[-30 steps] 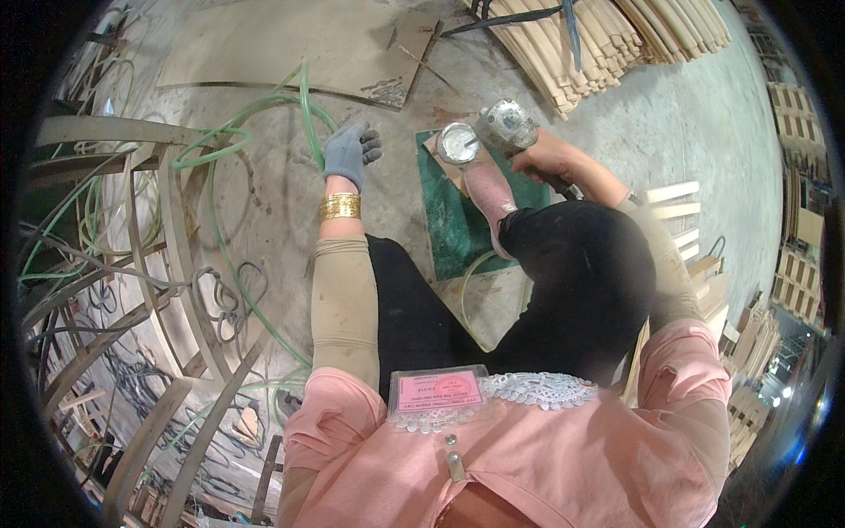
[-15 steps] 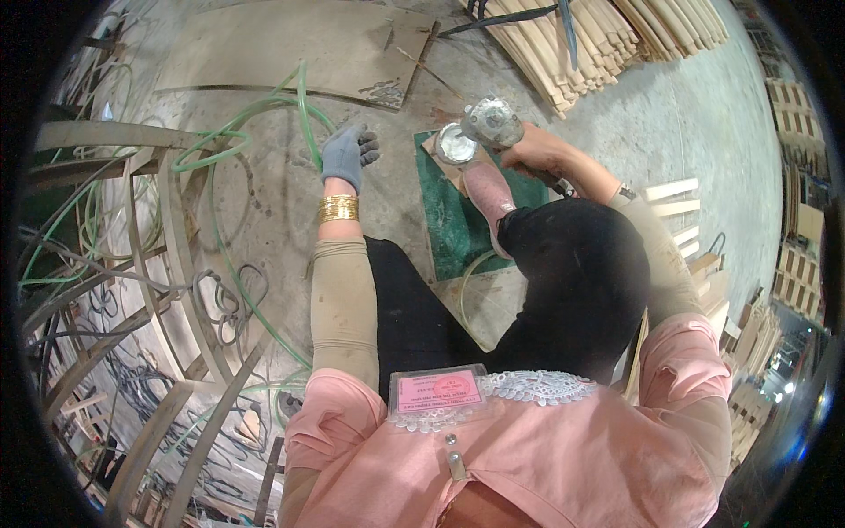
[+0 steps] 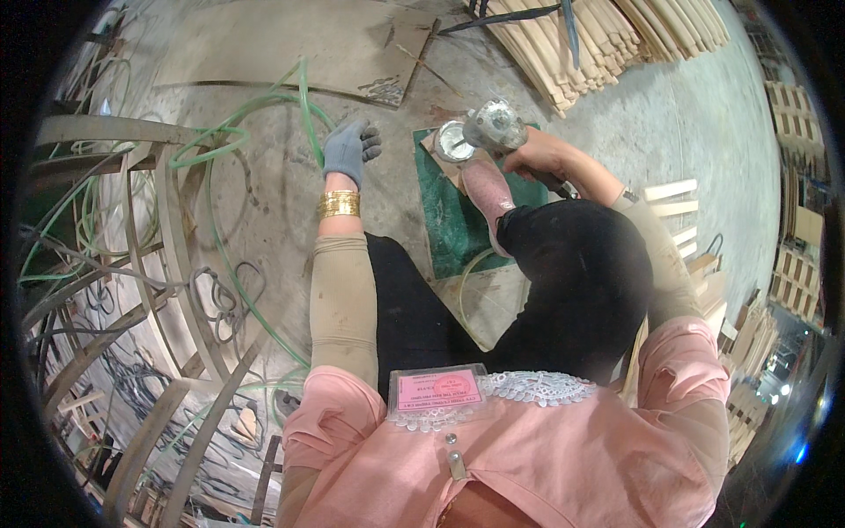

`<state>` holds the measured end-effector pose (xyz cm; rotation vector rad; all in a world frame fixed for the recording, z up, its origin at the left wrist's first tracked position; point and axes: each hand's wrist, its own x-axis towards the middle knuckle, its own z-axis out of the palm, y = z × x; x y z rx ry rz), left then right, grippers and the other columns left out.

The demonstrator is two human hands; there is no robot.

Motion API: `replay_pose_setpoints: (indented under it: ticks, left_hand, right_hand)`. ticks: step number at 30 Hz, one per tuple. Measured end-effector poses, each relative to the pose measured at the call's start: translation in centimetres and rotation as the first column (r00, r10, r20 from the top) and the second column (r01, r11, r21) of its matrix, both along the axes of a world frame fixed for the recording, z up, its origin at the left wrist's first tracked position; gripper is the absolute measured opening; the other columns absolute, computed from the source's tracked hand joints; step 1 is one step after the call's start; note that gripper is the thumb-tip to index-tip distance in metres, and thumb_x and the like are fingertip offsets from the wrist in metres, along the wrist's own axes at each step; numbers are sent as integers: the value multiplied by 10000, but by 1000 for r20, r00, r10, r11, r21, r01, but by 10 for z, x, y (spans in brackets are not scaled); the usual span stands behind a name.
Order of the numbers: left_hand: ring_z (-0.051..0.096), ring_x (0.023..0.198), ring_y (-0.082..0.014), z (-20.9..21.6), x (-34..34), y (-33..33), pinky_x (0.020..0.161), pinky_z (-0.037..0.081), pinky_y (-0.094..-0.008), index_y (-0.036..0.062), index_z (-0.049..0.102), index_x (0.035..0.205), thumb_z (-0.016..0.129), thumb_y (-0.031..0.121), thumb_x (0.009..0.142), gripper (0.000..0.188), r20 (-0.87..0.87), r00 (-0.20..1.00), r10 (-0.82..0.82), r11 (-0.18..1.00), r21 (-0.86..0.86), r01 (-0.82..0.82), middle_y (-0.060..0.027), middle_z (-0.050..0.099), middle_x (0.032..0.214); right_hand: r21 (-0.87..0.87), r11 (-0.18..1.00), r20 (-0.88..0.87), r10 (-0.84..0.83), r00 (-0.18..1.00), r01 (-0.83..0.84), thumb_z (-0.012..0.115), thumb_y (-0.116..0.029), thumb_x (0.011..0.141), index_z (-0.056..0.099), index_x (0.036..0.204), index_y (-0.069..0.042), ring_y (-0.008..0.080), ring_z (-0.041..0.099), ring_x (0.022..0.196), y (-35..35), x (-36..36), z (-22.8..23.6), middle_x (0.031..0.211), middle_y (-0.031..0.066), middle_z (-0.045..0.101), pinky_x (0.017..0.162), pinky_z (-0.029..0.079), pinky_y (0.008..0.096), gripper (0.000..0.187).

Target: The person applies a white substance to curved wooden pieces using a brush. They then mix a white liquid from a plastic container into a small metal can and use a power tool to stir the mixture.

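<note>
My left hand, in a grey glove, is held over the floor with its fingers curled inward; what they hold, if anything, is hidden. A green hose passes right beside it. My bare right hand grips the handle of a gun-shaped power tool with a rounded, dusty grey head. Beside that head is a round part with a white face. Under the tool lies a flat wooden piece on a green board. My foot, in a pinkish covering, rests there too.
Bent metal frames and tangled hoses crowd the left. A large flat sheet lies on the floor ahead. Stacked wooden slats stand at the far right, with pale wood pieces beyond my right arm.
The tool and the round white-faced part have shifted very slightly. My left hand has moved a little, its fingers still curled. Otherwise the scene looks the same.
</note>
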<state>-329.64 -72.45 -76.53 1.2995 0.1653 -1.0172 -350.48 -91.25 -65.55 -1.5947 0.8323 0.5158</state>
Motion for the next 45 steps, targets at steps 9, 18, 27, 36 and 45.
replay_pose_setpoints:
  ticks: [9,18,27,36,45]
  left_hand:
    - [553,588,-151,4,-2,0,514,488,-256,-5,542,1015,556,182,839,257,25,1000,13,1000,6,-13,-80,575,775]
    - [557,600,-153,-2,2,4,517,486,-262,3,545,1014,545,204,849,260,4,1000,-5,1000,-11,5,-83,578,779]
    - [570,618,-167,-1,0,1,530,497,-269,-6,546,1025,559,198,834,279,27,999,-16,999,35,15,-109,592,815]
    - [565,613,-166,0,0,1,543,500,-267,-12,545,1018,554,194,836,274,4,1000,-6,1000,18,6,-105,584,812]
    - [565,622,-169,0,0,0,543,498,-272,-14,541,1036,542,185,839,280,11,1000,-19,1000,25,19,-104,580,817]
  right_hand:
    - [35,999,-35,-14,999,15,612,3,639,530,842,3,114,454,423,-4,-5,-8,586,37,500,371,338,249,219]
    - [-107,993,-116,-72,991,59,628,-14,647,521,801,-9,116,459,419,-10,-7,-18,561,37,491,363,350,258,187]
    - [-117,991,-60,-65,996,58,650,-78,628,550,727,-11,117,459,432,-10,-4,-19,542,36,500,380,347,268,156]
    - [-90,996,-57,-8,998,2,631,-27,633,539,822,-3,113,460,437,-4,0,-8,567,33,498,380,341,259,211]
    - [-51,998,-4,47,999,-48,620,-21,614,529,808,0,113,465,442,1,3,2,582,36,508,383,346,262,216]
